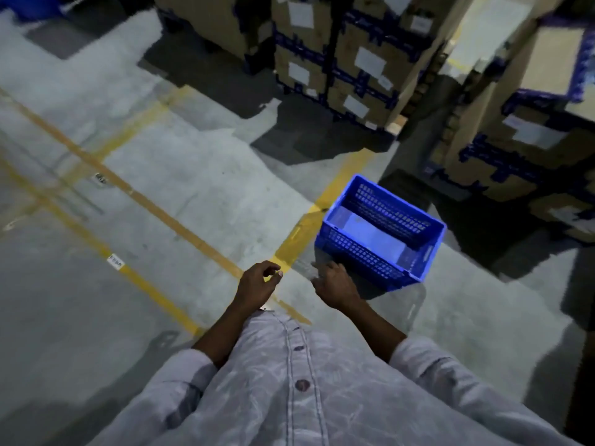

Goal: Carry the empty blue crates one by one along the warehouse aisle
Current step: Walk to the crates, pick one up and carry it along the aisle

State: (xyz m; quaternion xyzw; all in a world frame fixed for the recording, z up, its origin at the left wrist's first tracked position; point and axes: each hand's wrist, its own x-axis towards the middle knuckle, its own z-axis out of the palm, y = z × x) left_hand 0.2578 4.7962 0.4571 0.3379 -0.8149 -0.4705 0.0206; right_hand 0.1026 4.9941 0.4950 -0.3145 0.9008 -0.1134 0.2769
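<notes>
An empty blue crate [383,231] with perforated walls stands upright on the concrete floor, right of centre, beside a yellow floor line. My right hand [335,284] hangs just in front of the crate's near left corner, fingers loosely curled, holding nothing; whether it touches the crate I cannot tell. My left hand [257,284] is further left, apart from the crate, over the yellow line, with its fingers loosely curled and nothing in them. Both forearms reach out from rolled-up light shirt sleeves.
Tall stacks of cardboard boxes [347,59] with blue tape and white labels stand on pallets behind the crate, and more boxes [528,149] close on its right. Yellow floor lines [135,194] cross the concrete floor to the left. A blue object [35,4] shows at the far top left.
</notes>
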